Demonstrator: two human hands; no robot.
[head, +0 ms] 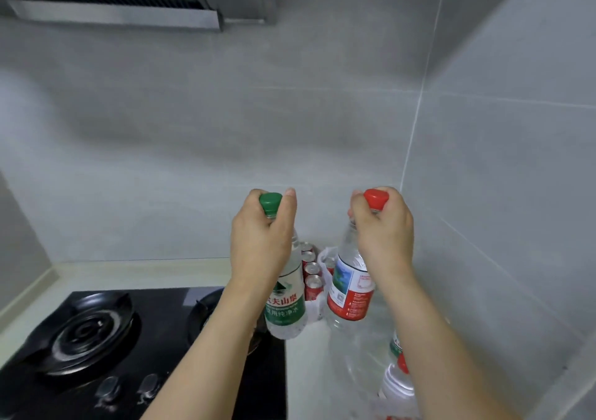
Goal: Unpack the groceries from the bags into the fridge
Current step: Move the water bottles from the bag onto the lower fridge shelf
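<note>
The pale worktop (306, 371) ran into the corner of the grey tiled walls. Set into it at my nine o'clock lay a black glass hob (135, 348) with a round burner (87, 329) and two knobs (129, 387) near its front edge. At twelve o'clock, against the back wall, stood a row of red cans (312, 274) in thin white plastic. At three o'clock lay a clear plastic bag (361, 355) with more bottles (398, 377) inside.

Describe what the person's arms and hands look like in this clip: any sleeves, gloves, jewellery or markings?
Both forearms are bare up to the bottom edge of the frame, so no sleeve shows. The left hand and right hand wear no gloves. No rings, watch, bracelet or markings are visible on the backs of the hands or wrists. Nails look short and unpainted where visible.
</note>
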